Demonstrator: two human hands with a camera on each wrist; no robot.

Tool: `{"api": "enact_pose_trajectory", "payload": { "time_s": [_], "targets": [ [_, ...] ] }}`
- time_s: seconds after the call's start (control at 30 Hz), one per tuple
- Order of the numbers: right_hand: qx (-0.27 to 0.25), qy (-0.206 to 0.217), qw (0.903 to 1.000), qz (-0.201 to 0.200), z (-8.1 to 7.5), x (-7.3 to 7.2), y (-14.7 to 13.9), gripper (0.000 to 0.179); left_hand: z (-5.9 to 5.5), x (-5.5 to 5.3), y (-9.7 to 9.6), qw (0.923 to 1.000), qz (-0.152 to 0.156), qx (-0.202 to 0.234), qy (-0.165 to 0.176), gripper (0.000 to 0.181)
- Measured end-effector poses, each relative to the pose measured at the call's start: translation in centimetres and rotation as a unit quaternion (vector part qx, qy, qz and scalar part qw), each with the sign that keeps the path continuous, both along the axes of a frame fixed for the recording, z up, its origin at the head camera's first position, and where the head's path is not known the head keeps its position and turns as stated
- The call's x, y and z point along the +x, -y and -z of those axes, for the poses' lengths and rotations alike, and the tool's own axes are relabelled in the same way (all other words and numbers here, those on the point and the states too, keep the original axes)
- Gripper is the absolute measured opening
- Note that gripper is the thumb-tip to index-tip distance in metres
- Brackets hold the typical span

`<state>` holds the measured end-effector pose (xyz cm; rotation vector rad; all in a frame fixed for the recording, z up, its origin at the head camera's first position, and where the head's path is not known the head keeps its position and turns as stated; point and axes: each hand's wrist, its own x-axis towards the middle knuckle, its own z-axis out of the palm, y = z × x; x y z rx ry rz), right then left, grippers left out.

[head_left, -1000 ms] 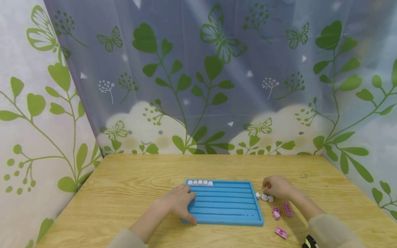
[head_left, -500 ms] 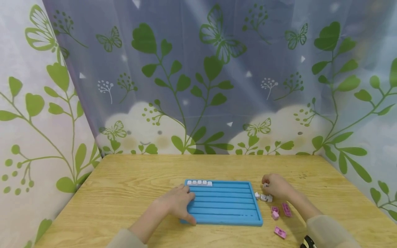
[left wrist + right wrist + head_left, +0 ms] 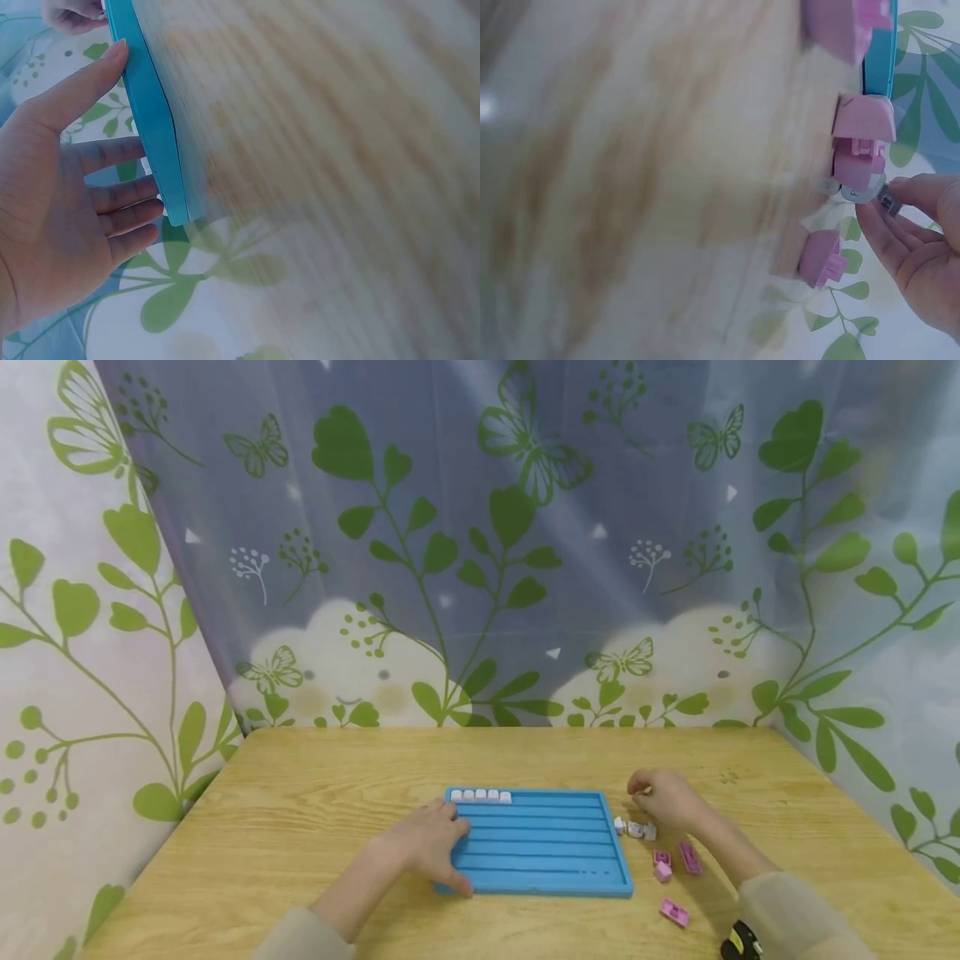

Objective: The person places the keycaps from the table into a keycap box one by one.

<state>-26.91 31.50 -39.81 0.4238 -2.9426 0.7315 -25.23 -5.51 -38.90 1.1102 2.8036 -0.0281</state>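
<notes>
A blue ridged tray (image 3: 540, 843) lies on the table, with several white keycaps (image 3: 481, 796) in a row at its back left. My left hand (image 3: 427, 843) rests along the tray's left side, thumb at the front corner; the left wrist view has its relaxed fingers (image 3: 124, 196) against the blue edge. Right of the tray, my right hand (image 3: 667, 797) pinches a small keycap (image 3: 889, 200) between thumb and fingertips, its hollow side showing in the right wrist view. Just below that hand are loose white keycaps (image 3: 635, 830) by the tray's right rim.
Pink keycaps lie nearer the front right: a long one (image 3: 691, 857), a small pair (image 3: 662, 867) and another long one (image 3: 674, 912). A black object (image 3: 741, 941) shows by the right sleeve. A patterned curtain (image 3: 480, 568) stands behind the wooden table (image 3: 337, 768).
My right hand has shifted slightly up and left from the loose white keycaps, its fingers turning the pinched keycap. The left hand stays on the tray. The head view has tilted a little.
</notes>
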Motion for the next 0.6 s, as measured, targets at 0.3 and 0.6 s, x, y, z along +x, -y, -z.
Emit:
{"api": "enact_pose_trajectory", "payload": {
  "time_s": [0.3,0.6],
  "targets": [
    [-0.016,-0.006,0.9999,0.000,-0.7,0.1,0.8,0.017,0.0,-0.1,0.0,1.0000,-0.002,0.001,-0.001,0.078],
    [-0.024,-0.062,0.9970,-0.039,-0.8,0.1,2.0,0.020,0.0,0.0,0.0,1.0000,-0.003,-0.001,-0.002,0.079]
  ]
}}
